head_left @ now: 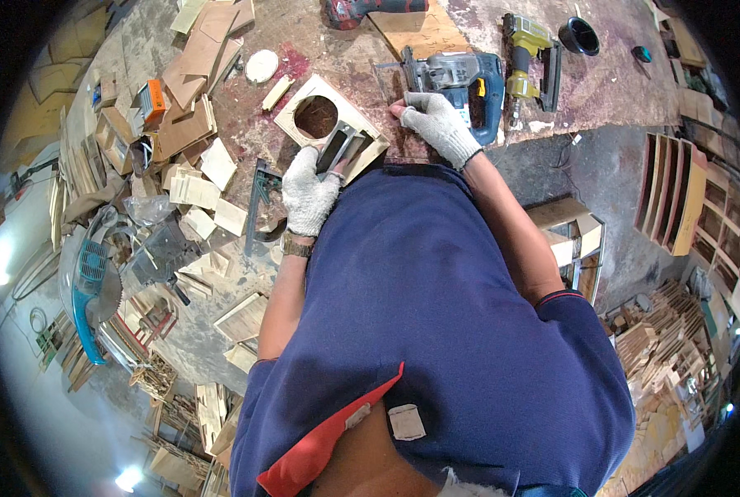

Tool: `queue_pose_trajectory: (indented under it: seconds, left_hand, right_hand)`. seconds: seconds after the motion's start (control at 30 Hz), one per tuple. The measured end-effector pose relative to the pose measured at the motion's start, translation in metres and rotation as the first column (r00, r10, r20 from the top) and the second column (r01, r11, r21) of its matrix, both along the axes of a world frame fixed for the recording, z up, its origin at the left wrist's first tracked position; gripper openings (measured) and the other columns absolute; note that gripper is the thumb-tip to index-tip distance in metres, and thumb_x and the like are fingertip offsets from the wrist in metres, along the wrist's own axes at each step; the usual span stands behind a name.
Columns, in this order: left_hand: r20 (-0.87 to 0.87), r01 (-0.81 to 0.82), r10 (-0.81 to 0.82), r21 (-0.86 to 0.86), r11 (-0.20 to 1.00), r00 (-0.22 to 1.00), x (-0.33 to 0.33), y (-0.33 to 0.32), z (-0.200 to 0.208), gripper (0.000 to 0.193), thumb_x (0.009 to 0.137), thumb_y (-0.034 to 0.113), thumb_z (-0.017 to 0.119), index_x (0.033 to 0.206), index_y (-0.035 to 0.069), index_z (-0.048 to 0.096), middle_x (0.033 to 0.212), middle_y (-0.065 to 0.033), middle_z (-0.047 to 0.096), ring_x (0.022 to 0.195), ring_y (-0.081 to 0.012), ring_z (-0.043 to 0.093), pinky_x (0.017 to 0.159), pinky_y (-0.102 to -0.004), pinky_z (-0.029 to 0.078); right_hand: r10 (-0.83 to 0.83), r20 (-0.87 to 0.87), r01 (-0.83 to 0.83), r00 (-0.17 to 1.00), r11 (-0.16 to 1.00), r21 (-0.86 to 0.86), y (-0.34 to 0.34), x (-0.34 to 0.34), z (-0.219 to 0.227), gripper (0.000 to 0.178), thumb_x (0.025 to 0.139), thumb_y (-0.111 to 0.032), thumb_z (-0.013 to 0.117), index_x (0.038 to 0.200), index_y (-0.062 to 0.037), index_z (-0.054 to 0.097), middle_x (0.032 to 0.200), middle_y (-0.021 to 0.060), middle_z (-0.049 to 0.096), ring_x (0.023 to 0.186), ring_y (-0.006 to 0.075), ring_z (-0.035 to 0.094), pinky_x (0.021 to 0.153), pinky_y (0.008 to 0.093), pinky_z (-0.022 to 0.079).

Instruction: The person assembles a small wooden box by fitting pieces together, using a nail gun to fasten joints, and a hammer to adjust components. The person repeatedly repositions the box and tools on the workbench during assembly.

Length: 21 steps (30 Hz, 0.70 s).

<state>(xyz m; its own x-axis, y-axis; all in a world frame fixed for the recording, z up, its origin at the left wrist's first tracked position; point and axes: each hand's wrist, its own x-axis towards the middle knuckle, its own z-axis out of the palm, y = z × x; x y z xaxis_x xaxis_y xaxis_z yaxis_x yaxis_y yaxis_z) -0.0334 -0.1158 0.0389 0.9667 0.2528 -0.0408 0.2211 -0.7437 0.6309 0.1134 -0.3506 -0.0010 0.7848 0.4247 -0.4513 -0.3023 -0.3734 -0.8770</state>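
A pale wooden box [305,93] with a round hole through its top face lies at the table's near edge, close to my body. My left hand [309,195], in a white knit glove, is closed on a dark rectangular piece with metallic edges [334,151] against the box's near side; its exact kind is unclear. To the right of the box, my gloved right hand [438,126] has its bare fingertips pinched together, and whatever lies between them is too small to name. Just beyond that hand rests a blue jigsaw [490,95].
A yellow-green nail gun [519,62], a black cup [581,37] and a red-and-black power tool [361,12] lie farther off. Wood offcuts [192,190] crowd the left, near a teal circular-bladed saw [88,277]. A black metal tool [255,203] sits beside my left hand.
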Motion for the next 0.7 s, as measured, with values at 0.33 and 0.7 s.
queue_pose_trajectory:
  seconds: [0.33,0.7]
  left_hand:
    - [-0.006,0.176,-0.176,0.106,0.979,0.984,0.010,-0.003,-0.008,0.037,0.078,0.015,0.085,0.109,0.004,0.067,0.100,-0.0190,0.069,0.097,-0.0419,0.070,0.084,-0.0498,0.057]
    - [-0.116,0.284,-0.268,0.156,0.946,0.956,0.009,0.001,-0.006,0.037,0.080,0.016,0.082,0.111,0.003,0.065,0.103,-0.0189,0.068,0.100,-0.0414,0.069,0.084,-0.0500,0.056]
  right_hand:
    - [0.040,-0.002,-0.040,0.999,0.999,-0.025,-0.001,-0.009,-0.002,0.027,0.104,-0.030,0.075,0.110,-0.0039,0.080,0.082,-0.0037,0.072,0.072,0.0051,0.060,0.063,0.0264,0.049]
    - [0.035,-0.010,-0.035,0.999,0.999,-0.032,-0.007,-0.011,-0.012,0.027,0.105,-0.028,0.072,0.108,-0.0023,0.079,0.083,-0.0025,0.072,0.075,0.0058,0.062,0.066,0.0265,0.051]
